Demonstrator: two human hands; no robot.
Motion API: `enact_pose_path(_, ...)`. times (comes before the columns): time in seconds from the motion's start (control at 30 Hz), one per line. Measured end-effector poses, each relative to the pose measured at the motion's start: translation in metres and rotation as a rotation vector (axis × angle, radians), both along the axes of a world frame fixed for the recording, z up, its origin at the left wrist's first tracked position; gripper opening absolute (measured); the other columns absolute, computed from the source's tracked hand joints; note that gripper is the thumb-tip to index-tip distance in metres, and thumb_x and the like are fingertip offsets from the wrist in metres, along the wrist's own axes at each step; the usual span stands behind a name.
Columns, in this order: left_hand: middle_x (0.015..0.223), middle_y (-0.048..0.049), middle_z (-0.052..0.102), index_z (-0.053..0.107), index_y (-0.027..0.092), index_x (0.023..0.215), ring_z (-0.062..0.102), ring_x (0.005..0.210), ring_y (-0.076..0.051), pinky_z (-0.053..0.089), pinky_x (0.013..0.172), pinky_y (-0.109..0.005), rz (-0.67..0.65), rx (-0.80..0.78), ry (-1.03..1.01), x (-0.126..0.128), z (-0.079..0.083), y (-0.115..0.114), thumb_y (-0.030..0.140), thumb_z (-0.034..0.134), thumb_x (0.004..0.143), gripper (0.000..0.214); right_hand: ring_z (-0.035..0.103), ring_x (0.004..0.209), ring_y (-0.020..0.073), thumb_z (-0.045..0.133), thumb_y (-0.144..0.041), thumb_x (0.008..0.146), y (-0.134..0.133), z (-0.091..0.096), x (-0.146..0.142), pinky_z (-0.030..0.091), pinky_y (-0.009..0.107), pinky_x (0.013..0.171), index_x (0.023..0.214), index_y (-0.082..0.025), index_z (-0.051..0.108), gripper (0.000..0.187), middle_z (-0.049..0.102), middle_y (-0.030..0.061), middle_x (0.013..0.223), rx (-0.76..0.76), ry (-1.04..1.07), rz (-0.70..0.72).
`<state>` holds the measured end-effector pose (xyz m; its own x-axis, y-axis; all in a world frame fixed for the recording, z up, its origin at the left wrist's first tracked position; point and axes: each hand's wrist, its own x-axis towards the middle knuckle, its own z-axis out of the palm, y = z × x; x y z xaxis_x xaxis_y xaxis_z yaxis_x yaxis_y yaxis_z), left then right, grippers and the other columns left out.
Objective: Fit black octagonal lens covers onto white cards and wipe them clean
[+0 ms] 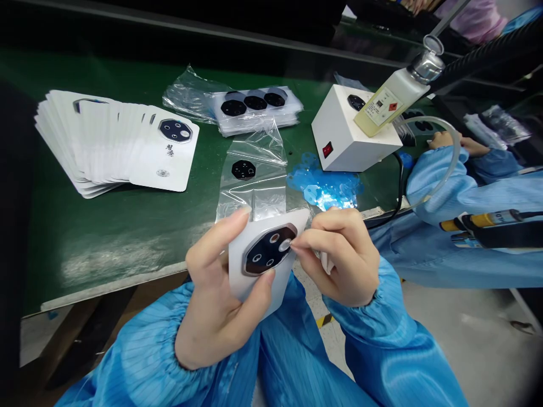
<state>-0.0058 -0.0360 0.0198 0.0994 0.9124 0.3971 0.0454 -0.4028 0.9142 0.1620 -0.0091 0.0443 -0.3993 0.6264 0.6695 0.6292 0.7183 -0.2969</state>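
The left hand (216,288) grips a white card (254,297) between thumb and fingers; the right hand (343,254) pinches its fingers together on the black lens plate (267,251), above a green table (106,226).

Our sleeves (139,362): bright blue with fine stripes, 6 o'clock.
Card we hold (250,288): white, 6 o'clock.
Lens plate (263,254): black with a silver rim, on the card.
Bench mat (106,226): dark green with pale scuffs, 9 o'clock.
Film scraps (322,183): sky blue, mottled, 3 o'clock.
Box (352,141): white, 2 o'clock.
Box switch (327,150): red.
Floor tape (324,320): yellow and black stripes, 5 o'clock.
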Motion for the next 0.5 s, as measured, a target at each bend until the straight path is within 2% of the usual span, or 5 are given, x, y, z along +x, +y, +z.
enact_pose_path(0.1, 0.13, 0.0001, 0.042, 0.029, 0.039, 0.137, 0.058, 0.11, -0.02, 0.052, 0.097, -0.034, 0.013, 0.012, 0.02, 0.0008, -0.0007, 0.0008, 0.001, 0.058, 0.074, 0.079, 0.05, 0.069, 0.0121, 0.058, -0.008, 0.079, -0.0002, -0.0001, 0.0001, 0.044, 0.028, 0.058, 0.086, -0.017, 0.052, 0.012, 0.05, 0.0023, 0.077, 0.0, -0.049, -0.016)
enact_pose_path(0.27, 0.132, -0.001, 0.041, 0.029, 0.039, 0.137, 0.061, 0.103, -0.02, 0.055, 0.09, -0.035, 0.009, -0.027, 0.002, 0.0014, -0.0003, 0.0024, 0.002, 0.059, 0.075, 0.078, 0.05, 0.068, 0.0111, 0.057, -0.005, 0.076, 0.0002, -0.0038, 0.0022, 0.043, 0.027, 0.056, 0.085, -0.018, 0.05, 0.018, 0.048, 0.0015, 0.079, 0.07, -0.055, -0.023)
enact_pose_path(0.37, 0.133, -0.0008, 0.041, 0.032, 0.037, 0.136, 0.057, 0.109, -0.021, 0.053, 0.093, -0.034, 0.049, -0.033, 0.029, 0.0016, 0.0001, 0.0038, 0.004, 0.062, 0.073, 0.078, 0.049, 0.068, 0.0114, 0.056, -0.007, 0.077, -0.0004, -0.0051, 0.0028, 0.044, 0.027, 0.055, 0.087, -0.019, 0.048, 0.018, 0.047, 0.0012, 0.08, 0.063, -0.059, -0.03)
enact_pose_path(0.5, 0.134, 0.0, 0.042, 0.029, 0.037, 0.137, 0.056, 0.11, -0.019, 0.052, 0.095, -0.03, 0.033, -0.059, 0.026, 0.0019, 0.0001, 0.0062, 0.005, 0.062, 0.075, 0.077, 0.05, 0.07, 0.0124, 0.057, -0.008, 0.077, -0.0017, -0.0054, 0.0019, 0.045, 0.029, 0.057, 0.088, -0.02, 0.047, 0.019, 0.047, 0.0012, 0.08, 0.053, -0.054, -0.031)
